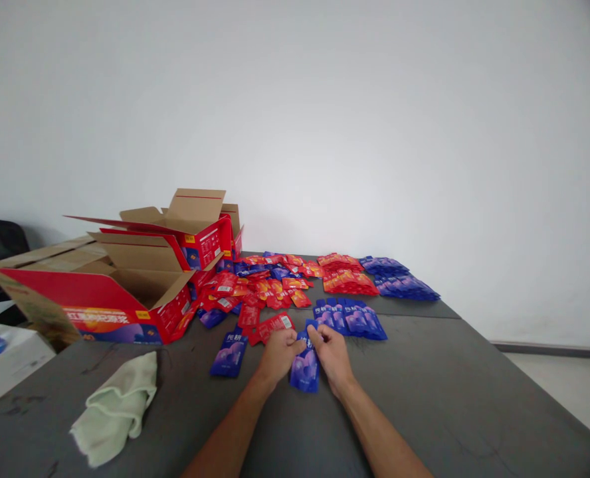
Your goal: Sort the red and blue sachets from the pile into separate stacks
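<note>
Between my two hands a blue packet [305, 368] with pale print stands over the dark table. My left hand [279, 352] pinches its upper left edge, and my right hand [331, 348] grips its top right corner. Just beyond, a fanned row of blue packets [352, 318] lies on the table. To the left of my left hand are a single blue packet [229, 354] and a red packet [275, 325] lying flat. A loose heap of red packets [225, 285], mixed with blue ones, spreads behind them.
Open red cartons [110, 318] stand at the left. Stacked red packets [349, 282] and stacked blue packets [407, 287] sit at the back right. A pale green cloth [118, 408] lies at the front left of the table [449, 385]. Behind rises a white wall.
</note>
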A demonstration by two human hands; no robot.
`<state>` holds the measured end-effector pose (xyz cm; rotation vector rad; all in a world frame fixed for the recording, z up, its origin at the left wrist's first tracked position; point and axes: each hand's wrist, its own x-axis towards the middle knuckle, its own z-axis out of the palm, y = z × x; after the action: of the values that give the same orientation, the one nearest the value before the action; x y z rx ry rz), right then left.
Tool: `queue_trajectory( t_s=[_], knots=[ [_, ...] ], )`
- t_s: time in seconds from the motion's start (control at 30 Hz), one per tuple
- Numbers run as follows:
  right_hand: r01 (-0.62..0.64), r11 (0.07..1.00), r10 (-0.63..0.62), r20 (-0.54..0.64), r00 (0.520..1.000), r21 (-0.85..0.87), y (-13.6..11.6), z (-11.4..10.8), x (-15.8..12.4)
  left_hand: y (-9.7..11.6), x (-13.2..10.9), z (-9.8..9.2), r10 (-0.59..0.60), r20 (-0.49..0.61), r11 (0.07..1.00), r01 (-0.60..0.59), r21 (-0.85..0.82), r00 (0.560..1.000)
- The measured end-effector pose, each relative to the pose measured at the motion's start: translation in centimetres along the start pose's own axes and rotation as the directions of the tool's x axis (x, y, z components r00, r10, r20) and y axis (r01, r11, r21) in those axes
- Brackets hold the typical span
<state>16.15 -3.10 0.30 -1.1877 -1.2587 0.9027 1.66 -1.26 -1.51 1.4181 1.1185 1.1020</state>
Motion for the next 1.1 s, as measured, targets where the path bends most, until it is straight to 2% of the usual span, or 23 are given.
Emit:
queue_trajectory(
  t_s=[0.1, 0.23, 0.3, 0.47, 0.57, 0.67, 0.8, 0.9, 1.0, 1.1],
  knots=[
    [-0.015, 1.0, 0.015, -0.007, 1.0, 0.02, 0.3, -0.1, 0.1, 0.3, -0.3, 0.4, 0.008, 0.031, 1.0, -0.009, 0.018, 0.999],
    [-0.111, 0.976, 0.112, 0.005, 0.994, 0.185, 0.5, -0.3, 0.2, 0.5, -0.6, 0.6, 0.005, 0.066, 1.0, -0.007, 0.031, 0.998],
    [-0.117, 0.971, 0.116, 0.014, 0.993, 0.211, 0.4, -0.3, 0.1, 0.4, -0.5, 0.6, 0.005, 0.092, 0.999, -0.009, 0.045, 0.996],
    [-0.059, 0.994, 0.063, -0.046, 0.997, 0.093, 0.0, 0.0, 0.0, 0.4, -0.5, 0.5, -0.028, 0.076, 0.999, 0.025, 0.043, 0.997],
    [-0.024, 0.997, 0.032, -0.101, 0.994, 0.078, 0.0, 0.1, 0.1, 0.5, -0.7, 0.4, -0.124, 0.113, 0.992, 0.121, 0.035, 0.986],
    [-0.03, 0.998, 0.037, -0.121, 0.992, 0.055, 0.3, -0.3, 0.4, 0.4, -1.0, 0.4, -0.214, 0.128, 0.973, 0.2, 0.111, 0.968],
    [-0.005, 0.994, -0.008, -0.119, 0.993, -0.107, 1.3, -0.6, 0.8, 0.4, -0.9, 0.4, -0.176, 0.029, 0.97, 0.168, 0.173, 0.984],
    [0.042, 0.951, -0.089, -0.141, 0.986, -0.307, 1.8, 0.1, 0.4, 0.3, -0.5, 0.2, -0.173, -0.063, 0.983, 0.176, 0.043, 0.983],
    [0.185, 0.86, -0.239, -0.055, 0.969, -0.476, 1.9, 1.3, -0.8, 0.1, -0.1, -0.2, -0.183, -0.132, 0.977, 0.166, -0.131, 0.974],
    [0.299, 0.755, -0.326, 0.063, 0.943, -0.584, 1.7, 2.3, -2.1, -0.2, 0.2, -0.5, -0.114, -0.189, 0.982, 0.082, -0.171, 0.975]
  ],
)
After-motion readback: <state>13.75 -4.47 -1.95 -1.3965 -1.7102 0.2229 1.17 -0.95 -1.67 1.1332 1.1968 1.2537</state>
